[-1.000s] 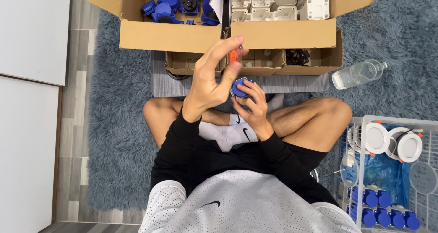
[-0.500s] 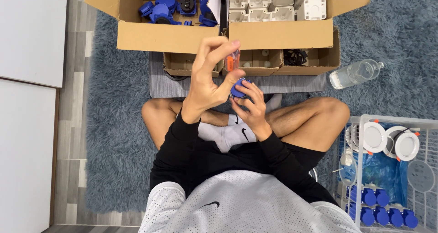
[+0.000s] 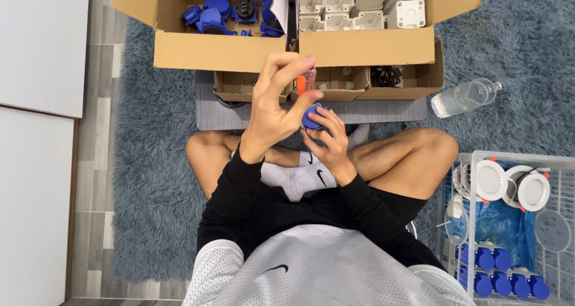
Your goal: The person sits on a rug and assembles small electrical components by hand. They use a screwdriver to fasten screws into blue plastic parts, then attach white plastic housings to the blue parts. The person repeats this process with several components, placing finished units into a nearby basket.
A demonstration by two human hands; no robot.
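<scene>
My left hand (image 3: 272, 105) is raised in front of me, fingers closed around a small tool with an orange and clear handle (image 3: 306, 80) that points down. Right under it, my right hand (image 3: 328, 139) grips a small round blue part (image 3: 311, 115) above my crossed legs. The tool's tip meets the blue part, and the contact itself is hidden by my fingers.
A big cardboard box (image 3: 209, 51) ahead holds blue parts (image 3: 209, 12) on the left and white housings (image 3: 359, 6) on the right. Smaller open boxes (image 3: 335, 84) stand before it. A clear plastic bottle (image 3: 464, 97) lies on the rug. A white wire basket (image 3: 509, 222) at my right has round white lamps and blue caps.
My left fingers have shifted slightly on the tool's handle. Both hands stay in place over my lap, and the view has tilted a little.
</scene>
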